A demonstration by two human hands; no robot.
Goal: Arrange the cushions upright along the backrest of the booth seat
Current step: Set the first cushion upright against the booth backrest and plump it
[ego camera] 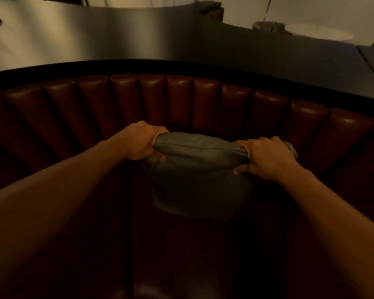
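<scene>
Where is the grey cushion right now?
Centre of the head view: the cushion hangs before the red backrest, gripped at its top corners by left hand and right hand.

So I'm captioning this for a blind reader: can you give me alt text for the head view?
Two bare hands, left hand and right hand, grip the top corners of a grey-green cushion, holding it upright in front of a curved, dark red channel-tufted backrest. The room is dim; a grey ledge runs behind the booth.
</scene>
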